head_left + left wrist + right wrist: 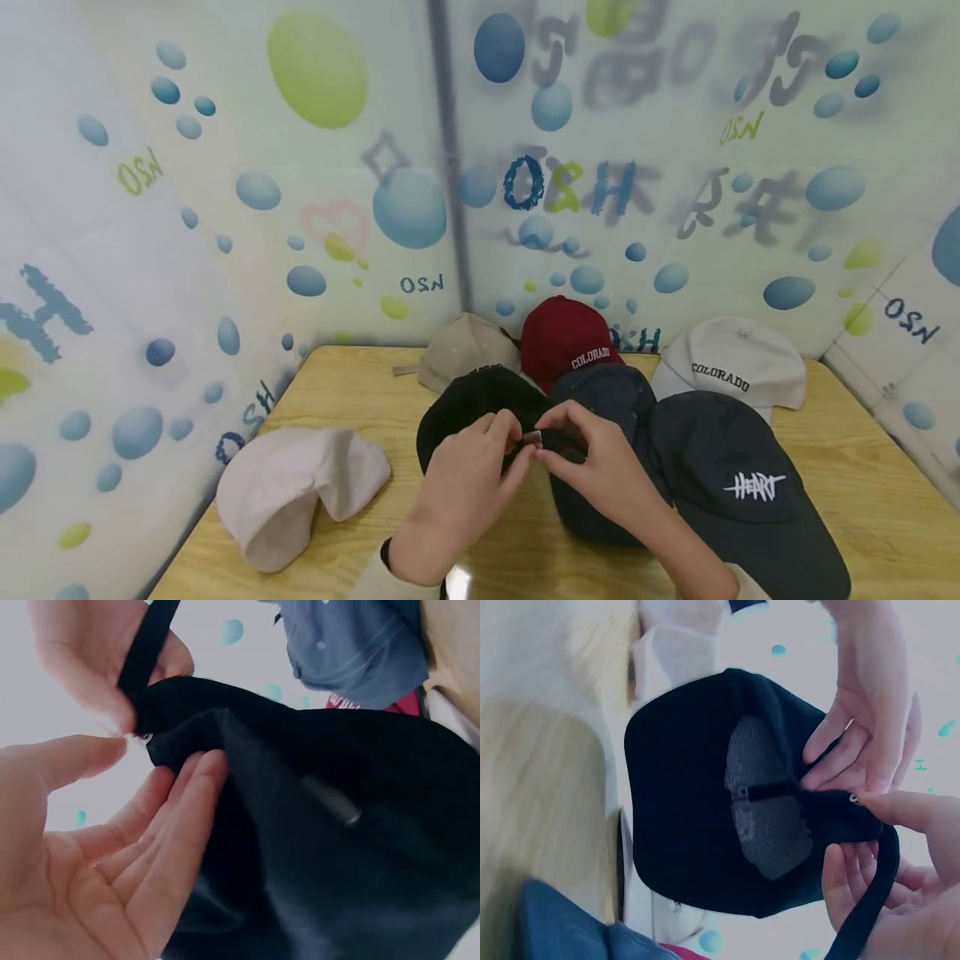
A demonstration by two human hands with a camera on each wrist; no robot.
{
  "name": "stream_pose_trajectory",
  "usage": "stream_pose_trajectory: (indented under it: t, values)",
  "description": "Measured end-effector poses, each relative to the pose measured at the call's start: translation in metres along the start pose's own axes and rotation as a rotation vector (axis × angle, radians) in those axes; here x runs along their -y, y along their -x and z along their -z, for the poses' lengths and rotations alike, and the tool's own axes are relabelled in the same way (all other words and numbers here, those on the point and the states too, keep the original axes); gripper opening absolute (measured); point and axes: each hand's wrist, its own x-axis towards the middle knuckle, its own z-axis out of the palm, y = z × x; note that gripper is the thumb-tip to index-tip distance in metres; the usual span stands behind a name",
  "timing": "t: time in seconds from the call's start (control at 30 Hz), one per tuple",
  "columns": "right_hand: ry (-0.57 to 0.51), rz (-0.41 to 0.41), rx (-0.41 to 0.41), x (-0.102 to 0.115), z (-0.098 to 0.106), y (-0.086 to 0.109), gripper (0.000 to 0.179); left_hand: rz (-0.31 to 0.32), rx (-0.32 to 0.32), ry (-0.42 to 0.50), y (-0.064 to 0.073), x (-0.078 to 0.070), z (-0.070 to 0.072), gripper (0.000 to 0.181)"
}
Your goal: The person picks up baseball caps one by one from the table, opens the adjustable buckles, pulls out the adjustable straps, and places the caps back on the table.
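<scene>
The black cap (465, 408) is held up between the two hands over the wooden table (870, 458), near the middle of the head view. At its near edge, the left hand (471, 467) grips the band, its thumb and fingertips closed on the fabric just beside a small metal buckle (532, 438). The right hand (600, 454) pinches at the same buckle from the black cap's right side, thumb on one face and fingers curled on the other. The fingers of both hands are thus grasping the cap, and neither hand has let go. A black strap (877, 892) runs from the buckle and hangs loose over the right hand's fingers. Inside the black cap, a grey ribbed panel (765, 825) shows (it carries faint marks, too blurred to read).

To the left of the black cap, well apart from it, a pale cap (277, 483) lies on its side. Just behind the black cap sits a beige cap (457, 350), and behind and to its right a dark red cap (562, 333) lettered COLORADO. Immediately right of the black cap is a navy cap (633, 396), partly hidden by the right hand; farther right lies a dark cap marked HEART (720, 433). Behind that side, well apart from the black cap, rests an off-white cap (738, 350), also reading COLORADO. A wall (225, 150) printed with blue and green drops stands beyond the black cap.
</scene>
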Motion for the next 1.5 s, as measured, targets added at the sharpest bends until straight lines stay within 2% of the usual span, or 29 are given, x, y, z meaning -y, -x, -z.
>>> stream_pose_trajectory:
  t: [0.07,0.13,0.33,0.47,0.57,0.7,0.83,1.0,1.13,1.27,1.37,1.5]
  values:
    - [-0.091,-0.049,0.019,-0.002,0.000,0.002,0.024,0.027,0.020,0.022,0.000,0.001,-0.001,0.021]
    - [-0.174,-0.072,0.032,-0.004,0.000,0.004,0.026,0.042,0.014,0.040,0.000,0.002,-0.003,0.021]
    - [-0.403,-0.156,0.077,-0.004,0.002,0.006,0.036,0.030,-0.087,0.044,0.001,0.004,-0.010,0.021]
    - [-0.478,-0.206,0.071,-0.003,0.002,0.006,0.034,0.007,-0.115,0.058,0.001,0.004,-0.012,0.021]
    - [-0.471,-0.214,0.055,-0.003,0.001,0.007,0.029,-0.017,-0.133,0.072,0.002,0.002,-0.013,0.021]
    - [-0.377,-0.199,0.007,-0.003,-0.002,0.007,0.024,-0.052,-0.167,0.050,0.002,0.001,-0.015,0.020]
    - [-0.293,-0.159,-0.036,-0.004,-0.005,0.008,0.018,-0.074,-0.179,0.001,0.002,-0.001,-0.016,0.018]
    - [-0.267,-0.097,-0.055,-0.007,-0.007,0.014,0.013,-0.094,-0.179,-0.043,0.002,-0.002,-0.020,0.017]
    - [-0.245,-0.071,-0.057,-0.006,-0.010,0.016,0.013,-0.116,-0.227,-0.057,0.002,0.002,-0.021,0.013]
    - [-0.224,-0.088,-0.074,-0.006,-0.011,0.017,0.013,-0.134,-0.273,-0.063,0.002,0.005,-0.021,0.017]
    - [-0.228,-0.099,-0.083,-0.007,-0.010,0.015,0.013,-0.131,-0.274,-0.041,0.002,0.006,-0.020,0.015]
    - [-0.270,-0.073,-0.037,-0.009,-0.007,0.014,0.021,-0.097,-0.238,0.049,0.001,0.007,-0.019,0.010]
